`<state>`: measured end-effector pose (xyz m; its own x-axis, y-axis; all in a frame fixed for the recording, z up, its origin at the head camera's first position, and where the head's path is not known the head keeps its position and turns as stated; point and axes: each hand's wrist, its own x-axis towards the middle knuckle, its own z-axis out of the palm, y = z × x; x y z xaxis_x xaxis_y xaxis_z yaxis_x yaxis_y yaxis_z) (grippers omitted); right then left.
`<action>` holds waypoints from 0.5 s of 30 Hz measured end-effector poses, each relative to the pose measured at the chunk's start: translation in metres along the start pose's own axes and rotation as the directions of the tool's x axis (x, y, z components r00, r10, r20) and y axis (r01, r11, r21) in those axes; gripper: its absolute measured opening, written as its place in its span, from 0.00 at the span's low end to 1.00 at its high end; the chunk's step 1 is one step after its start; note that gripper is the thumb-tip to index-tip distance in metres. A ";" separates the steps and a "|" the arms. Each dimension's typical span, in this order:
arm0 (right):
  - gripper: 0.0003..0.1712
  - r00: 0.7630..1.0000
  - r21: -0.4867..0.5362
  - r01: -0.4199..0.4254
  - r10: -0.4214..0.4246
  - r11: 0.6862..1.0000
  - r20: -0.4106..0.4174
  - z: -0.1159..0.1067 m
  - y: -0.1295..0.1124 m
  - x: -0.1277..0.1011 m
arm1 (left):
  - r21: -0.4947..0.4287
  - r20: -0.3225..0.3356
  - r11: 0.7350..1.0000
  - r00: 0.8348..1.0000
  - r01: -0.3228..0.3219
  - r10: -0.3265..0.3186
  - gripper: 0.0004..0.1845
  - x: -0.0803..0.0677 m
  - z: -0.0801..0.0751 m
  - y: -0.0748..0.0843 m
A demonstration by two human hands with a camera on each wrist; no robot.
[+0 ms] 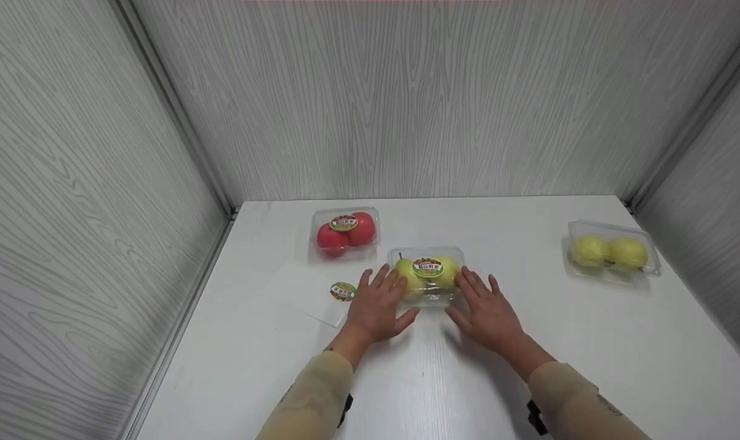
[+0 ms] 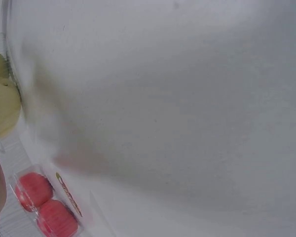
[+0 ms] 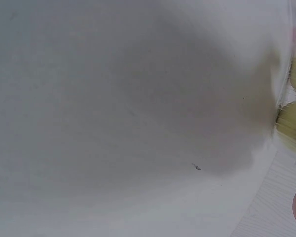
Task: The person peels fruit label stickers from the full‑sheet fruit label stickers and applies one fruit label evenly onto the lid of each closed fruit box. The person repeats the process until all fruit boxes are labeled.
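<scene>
The hands are spaced apart with fingers extended rather than curled, the left hand and the right hand flanking a clear plastic clamshell box on the white bench. The fingertips of the left hand lie against the box's left end and those of the right hand against its right end; both thumbs point inward, near the box's front edge. Within the box, which stands before the person near the middle of the bench, two yellow-green pears sit side by side beneath an oval printed label on the lid. Just left of the left hand, a second oval sticker lies on a pale backing sheet. Behind this sheet is a clear box of red apples, two in number, its top likewise bearing an oval label. Well to the right, a further clear box contains two yellow-green fruits and lies at a slant. Beige sleeves cover the forearms, and grey wood-grain panels border the bench. In the right wrist view, a small dark mark appears on the bench surface.
</scene>
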<state>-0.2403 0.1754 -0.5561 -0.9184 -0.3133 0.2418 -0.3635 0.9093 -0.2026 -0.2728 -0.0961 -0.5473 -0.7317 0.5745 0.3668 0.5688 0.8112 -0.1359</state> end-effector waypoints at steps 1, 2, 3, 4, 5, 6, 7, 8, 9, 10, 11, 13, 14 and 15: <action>0.45 1.000 0.001 0.000 0.000 1.000 0.001 0.000 0.000 0.000 | 0.003 -0.002 1.000 1.000 0.000 0.000 0.38 0.000 0.000 0.000; 0.45 1.000 -0.001 0.001 -0.001 1.000 0.001 0.000 0.000 0.001 | 0.006 -0.005 1.000 1.000 0.000 0.000 0.37 0.001 0.001 0.000; 0.45 1.000 -0.005 0.002 -0.002 1.000 -0.001 0.000 0.001 0.001 | 0.010 -0.010 1.000 1.000 0.000 0.000 0.37 0.001 0.001 -0.001; 0.45 1.000 -0.009 0.004 -0.004 1.000 -0.003 0.000 0.001 0.002 | 0.012 -0.009 1.000 1.000 0.001 -0.001 0.37 0.001 0.002 -0.001; 0.45 1.000 -0.013 0.006 -0.006 1.000 -0.006 0.000 0.001 0.002 | 0.015 -0.011 1.000 1.000 0.001 -0.001 0.37 0.002 0.002 -0.001; 0.45 1.000 -0.014 0.006 -0.006 1.000 -0.005 0.000 0.002 0.003 | 0.016 -0.012 1.000 1.000 0.002 -0.002 0.37 0.003 0.003 -0.001; 0.45 1.000 -0.014 0.006 -0.006 1.000 -0.004 0.000 0.002 0.003 | 0.016 -0.008 1.000 1.000 0.004 -0.003 0.37 0.003 0.003 -0.002; 0.45 1.000 -0.016 0.006 -0.006 1.000 -0.001 0.000 0.002 0.004 | 0.017 -0.006 1.000 1.000 0.004 -0.004 0.37 0.003 0.004 -0.002; 0.45 1.000 -0.017 0.005 -0.005 1.000 0.003 0.000 0.002 0.004 | 0.018 -0.002 1.000 1.000 0.005 -0.005 0.37 0.004 0.004 -0.002; 0.45 1.000 -0.016 0.003 -0.003 1.000 0.007 0.000 0.002 0.004 | 0.020 0.002 1.000 1.000 0.005 -0.006 0.37 0.004 0.005 -0.003; 0.45 1.000 -0.015 0.002 -0.002 1.000 0.008 0.000 0.002 0.005 | 0.023 0.006 1.000 1.000 0.006 -0.006 0.37 0.005 0.005 -0.003; 0.46 1.000 -0.011 0.000 0.000 1.000 0.013 -0.001 0.002 0.006 | 0.032 0.011 0.999 1.000 0.007 -0.007 0.38 0.006 0.005 -0.004; 0.46 1.000 -0.009 0.003 -0.003 1.000 0.010 -0.001 0.002 0.007 | 0.036 0.011 0.999 1.000 0.007 -0.007 0.38 0.007 0.005 -0.004; 0.46 1.000 -0.008 0.004 -0.004 1.000 0.009 -0.001 0.002 0.007 | 0.039 0.012 0.999 1.000 0.007 -0.008 0.38 0.008 0.004 -0.005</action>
<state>-0.2477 0.1751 -0.5538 -0.9181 -0.3195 0.2346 -0.3662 0.9102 -0.1935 -0.2828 -0.0951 -0.5479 -0.7407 0.5694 0.3565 0.5484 0.8190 -0.1686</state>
